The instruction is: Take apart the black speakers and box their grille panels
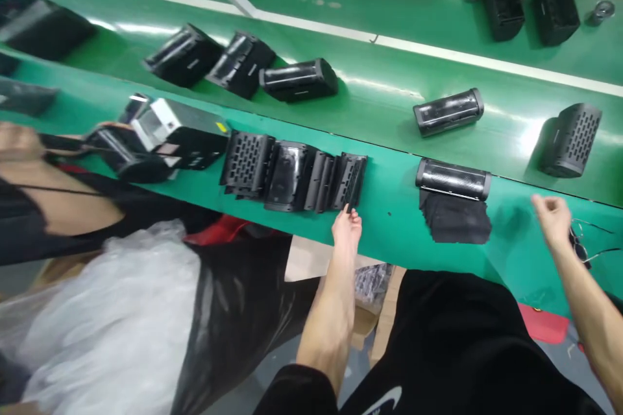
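Closest to me, below the edge of the surface (389, 233), I see black clothing with a white mark (384, 402), an open cardboard box (364, 325) and, to the left, a large crumpled plastic bag (121, 318). The left hand (347, 225) reaches over the near edge, its fingertips closed on the lower end of a slotted black panel (351, 178). That panel stands tilted at the right end of a tight row of black parts (291, 175). The right hand (552, 219) hangs above the surface well to the right, fingers curled toward the thumb — blur keeps me from telling whether it has hold of anything. Just beside its wrist lies a pair of eyeglasses (579, 243). Between the hands I have a stack of thin black sheets (457, 220), with a black rounded housing (453, 178) along its far edge. On the left, a co-worker's hand (19, 141) is near a white-and-black box (182, 133). Farther off, more housings (299, 80) rest on a green belt (379, 110) — and beyond its pale rail (438, 57) stand two open black boxes (505, 6) with round silvery parts (603, 11) near them.
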The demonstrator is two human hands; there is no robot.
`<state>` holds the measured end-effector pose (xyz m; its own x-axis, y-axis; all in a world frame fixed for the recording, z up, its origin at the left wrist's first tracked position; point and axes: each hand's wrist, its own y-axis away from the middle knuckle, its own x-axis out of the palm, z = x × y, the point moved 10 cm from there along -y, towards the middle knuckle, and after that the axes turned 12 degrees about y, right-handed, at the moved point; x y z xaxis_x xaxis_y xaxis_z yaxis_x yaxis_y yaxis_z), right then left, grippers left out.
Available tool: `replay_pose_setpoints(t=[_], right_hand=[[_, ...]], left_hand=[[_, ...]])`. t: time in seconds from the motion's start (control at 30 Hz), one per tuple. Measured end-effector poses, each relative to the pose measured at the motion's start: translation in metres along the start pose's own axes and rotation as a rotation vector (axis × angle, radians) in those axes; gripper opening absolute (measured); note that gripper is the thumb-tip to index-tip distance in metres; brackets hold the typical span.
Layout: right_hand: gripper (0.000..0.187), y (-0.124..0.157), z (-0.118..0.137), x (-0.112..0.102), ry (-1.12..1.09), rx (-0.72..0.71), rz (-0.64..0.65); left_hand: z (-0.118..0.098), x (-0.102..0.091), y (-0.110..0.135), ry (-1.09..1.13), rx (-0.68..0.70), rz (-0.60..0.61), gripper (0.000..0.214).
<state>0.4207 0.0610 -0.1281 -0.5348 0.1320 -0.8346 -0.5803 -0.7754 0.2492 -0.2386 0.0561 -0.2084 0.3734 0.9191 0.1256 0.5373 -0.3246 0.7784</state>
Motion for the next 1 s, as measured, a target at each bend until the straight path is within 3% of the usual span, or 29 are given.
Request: replay_pose_setpoints(t=[0.13,0.2,0.27,0.33,0.43,0.57,0.67,0.77,0.87,1.0], right_hand=[[0.061,0.101,0.016,0.075,0.234,0.01,0.261],[0.047,0.123,0.03,0.091,0.337,-0.052,0.301],[0.04,0.128,0.037,0.093,0.405,-0.101,0.33],[0.04,0.125,0.037,0.086,0.448,-0.128,0.354],[0.04,0.12,0.034,0.066,0.482,-0.157,0.334],[0.042,0.121,0.043,0.035,0.409,-0.229,0.232],[0.043,0.125,0.063,0.007,0.269,-0.294,0.199],[0.043,0.138,0.103,-0.018,0.115,-0.375,0.299],[0.042,0.164,0.152,-0.034,-0.12,-0.415,0.477],[0.044,0.197,0.195,-0.022,-0.52,-0.318,0.699]], left_hand=[[0.007,-0.01,0.033,0.091,-0.041,0.136,0.03],[0.013,-0.016,0.051,0.109,-0.068,0.188,0.028],[0.02,-0.021,0.067,0.115,-0.095,0.217,0.017],[0.029,-0.022,0.079,0.116,-0.13,0.26,0.007],[0.045,-0.014,0.095,0.08,-0.186,0.367,0.011],[0.067,-0.003,0.115,-0.037,-0.213,0.483,0.03],[0.083,0.005,0.131,-0.126,-0.21,0.554,0.053],[0.102,0.01,0.143,-0.188,-0.239,0.568,0.065],[0.124,0.018,0.153,-0.219,-0.267,0.576,0.056],[0.155,0.035,0.171,-0.23,-0.317,0.63,0.048]])
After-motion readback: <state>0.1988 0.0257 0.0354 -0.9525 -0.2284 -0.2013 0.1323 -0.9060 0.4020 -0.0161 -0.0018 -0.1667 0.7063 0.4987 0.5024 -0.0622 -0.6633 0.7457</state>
